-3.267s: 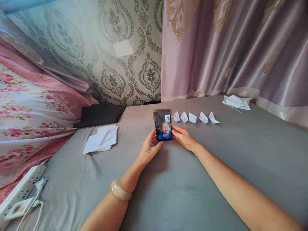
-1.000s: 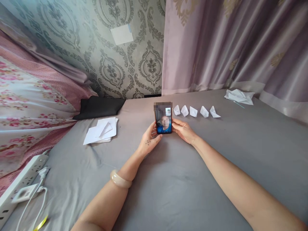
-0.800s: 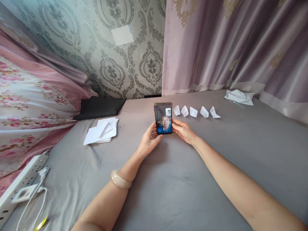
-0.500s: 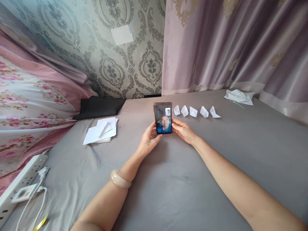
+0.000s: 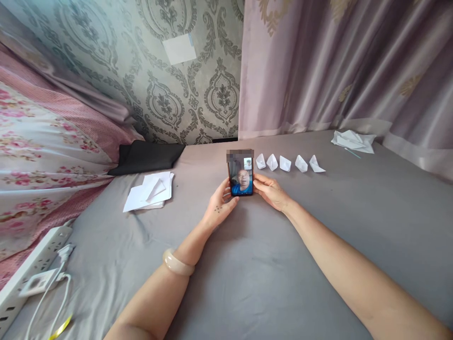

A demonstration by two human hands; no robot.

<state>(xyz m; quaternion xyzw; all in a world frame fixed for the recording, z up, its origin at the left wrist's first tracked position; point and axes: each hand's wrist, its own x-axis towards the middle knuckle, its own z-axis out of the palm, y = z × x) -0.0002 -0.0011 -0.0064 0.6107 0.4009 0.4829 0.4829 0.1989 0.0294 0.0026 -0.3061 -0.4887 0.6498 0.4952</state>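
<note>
Gray-sheeted bed (image 5: 247, 274) takes up most of what's in front of me; clock read from the phone (image 5: 241, 177), 12 pointing away from the person. Damask-patterned wall (image 5: 191, 89) at 11. Mauve curtain (image 5: 300, 66) with gold motifs, 1 to 2. Pink-and-white floral fabric (image 5: 38, 137), 9 to 10. Black folded item (image 5: 148, 157) near the wall, between 9 and 10. White power strip (image 5: 33, 263) at 8, with a plug (image 5: 64, 253) and a white adapter (image 5: 39, 282) on it, cables trailing.

Stack of white paper (image 5: 134, 198) at 9, a folded piece (image 5: 155, 190) lying on top. Loose folded papers (image 5: 354, 140) well off, between 2 and 3. White card (image 5: 179, 49) on the wall, 11.

Left hand (image 5: 219, 205) at 8 on the phone: fingers curled behind its left edge, thumb stretched along the bottom corner. Right hand (image 5: 272, 192) at 4: fingers and thumb pinching the right edge. Phone upright between both, screen toward the person, call showing someone in blue plus a small inset; top blurred out. Can't tell if its base touches the sheet.

Pale bangle (image 5: 178, 263) on the left forearm, 7 to 8. Five small folded paper boats (image 5: 285, 163) in a row at 3, nearest just beside the phone. Yellow strip (image 5: 62, 327) at 8. Thin teal stick (image 5: 353, 153) by the loose papers, near 3.
</note>
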